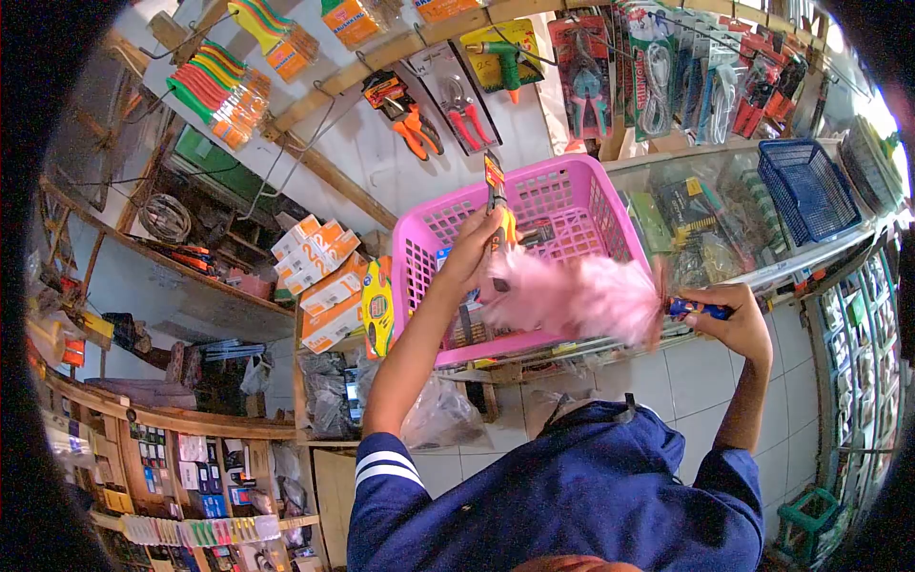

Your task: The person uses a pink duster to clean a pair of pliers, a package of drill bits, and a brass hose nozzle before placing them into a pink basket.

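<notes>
My left hand (474,246) is closed around pliers (505,221) with orange-yellow handles and a tag on top, held over the left part of a pink plastic basket (416,234). In my right hand (736,329) is the dark blue handle of a fluffy pink duster (581,296). The duster stretches left across the basket's front, and its far end touches or nearly touches the pliers. Several packaged items lie inside the basket, partly hidden by the duster.
Pliers (410,116) and other packaged tools hang above the basket. Left of it are orange-and-white boxes (329,286) and a yellow package (377,307). A dark blue basket (808,191) stands on the glass counter at right. Plastic bags (438,412) lie below.
</notes>
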{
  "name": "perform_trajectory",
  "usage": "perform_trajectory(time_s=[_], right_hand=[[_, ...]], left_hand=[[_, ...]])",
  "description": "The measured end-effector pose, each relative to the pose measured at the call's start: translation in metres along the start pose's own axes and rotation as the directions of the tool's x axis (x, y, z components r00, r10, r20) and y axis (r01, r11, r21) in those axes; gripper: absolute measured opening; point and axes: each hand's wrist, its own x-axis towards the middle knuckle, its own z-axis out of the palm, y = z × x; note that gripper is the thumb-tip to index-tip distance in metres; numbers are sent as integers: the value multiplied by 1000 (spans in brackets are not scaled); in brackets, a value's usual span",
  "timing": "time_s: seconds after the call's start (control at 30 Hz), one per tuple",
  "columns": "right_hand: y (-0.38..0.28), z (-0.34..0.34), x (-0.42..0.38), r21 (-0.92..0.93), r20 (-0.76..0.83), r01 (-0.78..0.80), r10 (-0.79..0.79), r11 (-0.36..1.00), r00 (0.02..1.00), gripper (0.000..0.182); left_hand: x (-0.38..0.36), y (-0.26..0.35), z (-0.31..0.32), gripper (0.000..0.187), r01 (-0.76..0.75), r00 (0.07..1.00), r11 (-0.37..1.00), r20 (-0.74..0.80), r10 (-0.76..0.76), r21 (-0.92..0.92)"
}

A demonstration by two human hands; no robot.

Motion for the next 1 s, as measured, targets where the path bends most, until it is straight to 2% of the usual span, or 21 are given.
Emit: perform_trajectory(time_s=[0.07,0.17,0.2,0.3,0.33,0.4,0.47,0.5,0.53,0.6,0.67,0.7,0.73,0.77,0.83,0.9,0.93,0.97,1.0], right_hand=[[-5,5,-1,25,-63,-20,21,999,998,35],[-17,3,-5,58,-238,-48,60,997,969,36],[-19,-2,-8,86,-260,-105,124,991,958,36],[-15,-5,-11,27,-403,-82,86,996,911,36],[-11,-4,-11,46,-414,-87,98,995,905,36],[0,-1,-14,63,-351,14,9,998,936,36],[6,6,-14,84,-272,64,-39,994,961,37],[5,9,-14,86,-226,72,-51,994,973,37],[1,13,-13,87,-181,81,-64,993,981,37],[-2,21,-11,83,-114,85,-75,993,991,37],[2,34,-8,121,-113,105,-91,987,989,36],[5,41,-6,139,-114,116,-100,984,988,35],[10,47,-5,204,-61,68,-57,977,997,34],[11,50,-3,192,-64,55,-43,980,997,33],[14,56,1,169,-66,26,-15,985,998,33],[18,59,3,132,-135,16,2,991,991,32],[14,58,3,89,-139,-7,19,996,990,32],[12,58,2,46,-145,-32,38,998,989,32],[17,59,2,76,-102,50,-43,996,994,33]], left_hand=[[-2,-1,8,23,4,998,999,-61,-6,-33],[-5,4,4,18,31,995,999,-98,-33,-19],[-4,4,2,18,23,999,997,-48,-26,-69],[3,-2,-5,23,21,994,974,105,3,-226],[7,-6,-12,24,52,979,962,205,4,-268],[16,-13,-31,30,121,918,934,397,24,-336],[28,-23,-36,40,73,991,978,121,-50,-197],[31,-27,-36,46,67,997,990,-25,-70,-123],[13,5,4,56,341,940,866,109,-324,-365],[14,-17,-15,73,342,932,772,298,-206,-536],[20,-31,-33,74,380,888,727,445,-114,-572],[21,-32,-35,72,349,901,797,411,-140,-492],[21,-32,-37,69,350,903,820,398,-165,-453],[22,-33,-39,66,351,904,840,384,-189,-413],[15,-26,-31,58,415,883,801,401,-242,-431],[-1,-25,-13,42,126,981,987,161,-109,-96],[-10,-27,-3,34,-6,998,994,63,-1,106],[-8,-28,-4,33,31,999,999,23,-31,23],[-6,-27,-3,32,60,998,996,-16,-61,-63]])
